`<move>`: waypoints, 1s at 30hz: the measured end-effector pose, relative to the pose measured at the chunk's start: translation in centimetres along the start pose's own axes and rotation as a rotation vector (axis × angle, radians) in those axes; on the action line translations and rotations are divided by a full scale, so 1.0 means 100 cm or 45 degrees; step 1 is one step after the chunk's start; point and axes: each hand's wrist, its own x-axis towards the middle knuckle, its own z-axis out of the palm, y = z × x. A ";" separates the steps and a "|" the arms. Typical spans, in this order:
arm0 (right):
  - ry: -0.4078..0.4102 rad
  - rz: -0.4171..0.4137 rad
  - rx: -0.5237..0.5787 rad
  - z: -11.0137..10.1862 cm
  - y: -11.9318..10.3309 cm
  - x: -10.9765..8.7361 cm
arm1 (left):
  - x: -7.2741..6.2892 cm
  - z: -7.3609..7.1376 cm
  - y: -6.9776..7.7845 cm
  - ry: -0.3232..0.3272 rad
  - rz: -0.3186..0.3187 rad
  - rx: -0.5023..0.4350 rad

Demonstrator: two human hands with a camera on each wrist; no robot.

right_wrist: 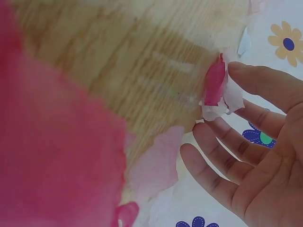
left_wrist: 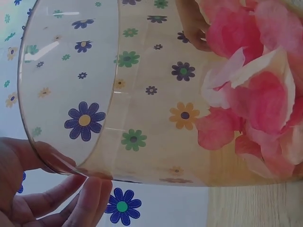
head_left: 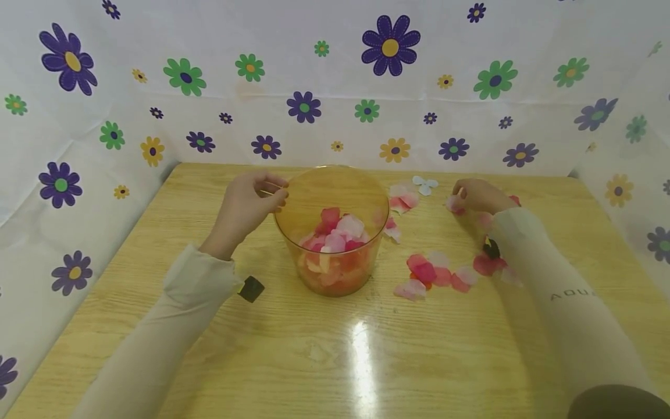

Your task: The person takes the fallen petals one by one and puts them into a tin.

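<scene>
A see-through amber bucket [head_left: 335, 273] stands upright on the table, with pink, red and pale flower petals [head_left: 335, 235] heaped in its lower part. My left hand [head_left: 250, 203] pinches its rim on the left side; the left wrist view has the thumb and fingers [left_wrist: 97, 198] on either side of the wall. To the right of the bucket, near the far edge, my right hand [head_left: 484, 196] is down among loose petals. Its thumb and forefinger pinch a pink-and-white petal [right_wrist: 215, 85], while the other fingers spread loosely below.
Loose pink and red petals [head_left: 442, 276] lie scattered right of the bucket, with more petals [head_left: 403, 201] behind them. A white petal piece [head_left: 425, 185] lies near the far edge. A white cloth with printed flowers [head_left: 324, 134] surrounds the wooden table [head_left: 293, 349].
</scene>
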 end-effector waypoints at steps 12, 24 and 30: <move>-0.004 -0.060 -0.011 0.002 0.002 0.005 | -0.002 0.000 -0.003 -0.021 -0.018 -0.080; 0.008 -0.077 0.001 0.000 0.002 0.004 | -0.003 0.001 -0.007 -0.023 -0.087 -0.252; 0.008 -0.116 0.051 -0.002 0.003 0.001 | -0.003 0.003 -0.009 -0.038 -0.096 -0.285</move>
